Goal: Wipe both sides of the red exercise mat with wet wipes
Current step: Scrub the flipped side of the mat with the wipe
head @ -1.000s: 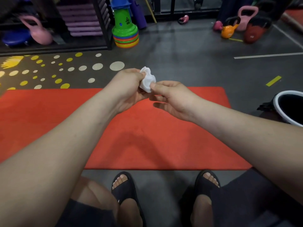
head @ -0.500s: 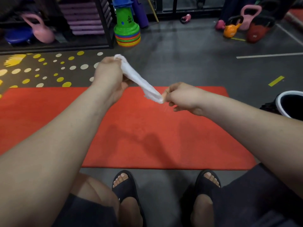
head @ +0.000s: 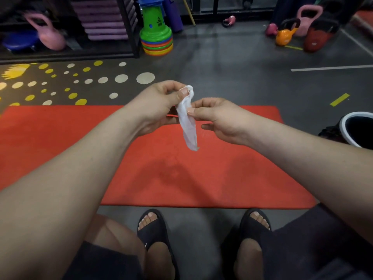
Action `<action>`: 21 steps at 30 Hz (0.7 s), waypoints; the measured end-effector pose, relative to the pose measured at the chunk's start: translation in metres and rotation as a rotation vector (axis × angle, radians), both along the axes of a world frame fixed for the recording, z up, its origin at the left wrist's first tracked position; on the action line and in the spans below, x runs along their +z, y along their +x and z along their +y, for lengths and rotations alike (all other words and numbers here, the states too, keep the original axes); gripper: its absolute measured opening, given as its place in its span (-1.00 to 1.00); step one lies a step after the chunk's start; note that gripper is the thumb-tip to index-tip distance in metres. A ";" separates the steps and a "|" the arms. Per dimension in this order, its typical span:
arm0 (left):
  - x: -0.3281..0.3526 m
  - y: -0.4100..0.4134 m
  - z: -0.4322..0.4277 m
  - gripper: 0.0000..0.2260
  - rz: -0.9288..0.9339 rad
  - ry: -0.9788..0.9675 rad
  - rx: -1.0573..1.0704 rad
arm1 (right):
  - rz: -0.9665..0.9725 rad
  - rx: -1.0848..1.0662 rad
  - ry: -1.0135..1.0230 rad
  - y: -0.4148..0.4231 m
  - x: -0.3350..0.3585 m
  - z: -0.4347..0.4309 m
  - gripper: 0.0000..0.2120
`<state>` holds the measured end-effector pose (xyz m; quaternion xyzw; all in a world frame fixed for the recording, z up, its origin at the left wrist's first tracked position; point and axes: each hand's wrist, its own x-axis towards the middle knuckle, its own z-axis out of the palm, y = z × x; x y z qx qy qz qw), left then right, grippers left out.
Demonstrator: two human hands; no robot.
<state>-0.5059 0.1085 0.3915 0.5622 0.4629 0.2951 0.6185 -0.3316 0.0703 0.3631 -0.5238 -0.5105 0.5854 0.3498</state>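
A twisted wet wipe (head: 188,120) is pinched at its top by the left hand (head: 159,104) and midway by the right hand (head: 217,116), seemingly to be unfolded above the red exercise mat (head: 60,138) below both hands.

Dim indoor light, soft arm shadows on mat (head: 60,138), wide-angle edge distortion
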 end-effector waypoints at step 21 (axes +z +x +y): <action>-0.002 0.005 -0.005 -0.40 0.162 0.009 0.045 | 0.167 -0.232 0.007 0.009 0.005 0.001 -0.75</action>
